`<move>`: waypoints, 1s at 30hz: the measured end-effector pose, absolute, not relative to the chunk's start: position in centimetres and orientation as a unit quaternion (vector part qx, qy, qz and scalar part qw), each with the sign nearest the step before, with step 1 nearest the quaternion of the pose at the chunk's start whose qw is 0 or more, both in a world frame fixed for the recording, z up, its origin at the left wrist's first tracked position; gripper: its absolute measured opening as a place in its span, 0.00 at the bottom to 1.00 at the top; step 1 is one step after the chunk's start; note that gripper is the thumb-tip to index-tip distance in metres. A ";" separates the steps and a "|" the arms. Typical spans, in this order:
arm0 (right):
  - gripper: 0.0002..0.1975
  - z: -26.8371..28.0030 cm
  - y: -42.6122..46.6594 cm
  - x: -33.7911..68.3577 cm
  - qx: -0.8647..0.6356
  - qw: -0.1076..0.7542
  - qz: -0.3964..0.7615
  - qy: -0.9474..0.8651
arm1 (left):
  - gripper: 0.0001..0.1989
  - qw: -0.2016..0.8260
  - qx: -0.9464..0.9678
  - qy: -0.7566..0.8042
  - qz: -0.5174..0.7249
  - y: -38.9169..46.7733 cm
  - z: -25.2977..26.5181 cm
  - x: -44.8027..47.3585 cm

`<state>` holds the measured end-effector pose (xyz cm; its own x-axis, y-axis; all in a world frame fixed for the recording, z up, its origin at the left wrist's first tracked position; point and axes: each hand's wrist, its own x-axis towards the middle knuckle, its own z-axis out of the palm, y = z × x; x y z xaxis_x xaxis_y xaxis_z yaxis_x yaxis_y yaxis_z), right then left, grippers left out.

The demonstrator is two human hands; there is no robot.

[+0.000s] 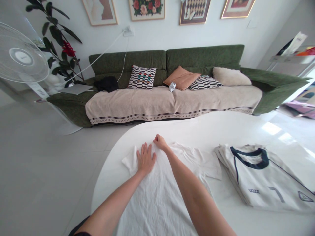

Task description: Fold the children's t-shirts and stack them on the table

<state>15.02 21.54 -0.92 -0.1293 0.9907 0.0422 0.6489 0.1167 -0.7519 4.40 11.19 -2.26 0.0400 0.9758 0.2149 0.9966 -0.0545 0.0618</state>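
A white T-shirt lies spread on the white table, its sleeves out to both sides and its collar end away from me. My left hand rests flat on the shirt near the left shoulder, fingers spread. Just right of it, my right hand is closed in a pinch on the shirt's upper edge by the collar. Wrinkles run across the right shoulder and down the body. The shirt's lower end passes out of view at the bottom.
Folded white jerseys with a navy collar lie at the right of the round-edged table. Beyond stands a green sofa with a beige cover and several cushions. A white fan and a plant are at the left.
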 end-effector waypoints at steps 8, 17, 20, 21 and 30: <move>0.02 -1.5 21.1 14.6 -0.615 0.281 0.282 -0.681 | 0.26 0.054 -0.727 -0.676 -0.104 10.9 -1.6 4.6; 0.03 -1.3 21.2 15.1 -0.601 0.251 0.287 -0.703 | 0.25 0.035 -0.736 -0.670 -0.094 10.9 -1.7 4.6; 0.06 -0.9 21.4 15.6 -0.584 0.223 0.300 -0.721 | 0.25 0.042 -0.736 -0.670 -0.092 11.0 -1.8 4.6; 0.08 -0.7 21.5 15.6 -0.579 0.211 0.303 -0.727 | 0.25 0.043 -0.735 -0.671 -0.090 11.0 -1.8 4.6; 0.14 0.1 21.4 14.5 -0.608 0.124 0.255 -0.742 | 0.25 0.049 -0.730 -0.676 -0.091 11.0 -1.8 4.6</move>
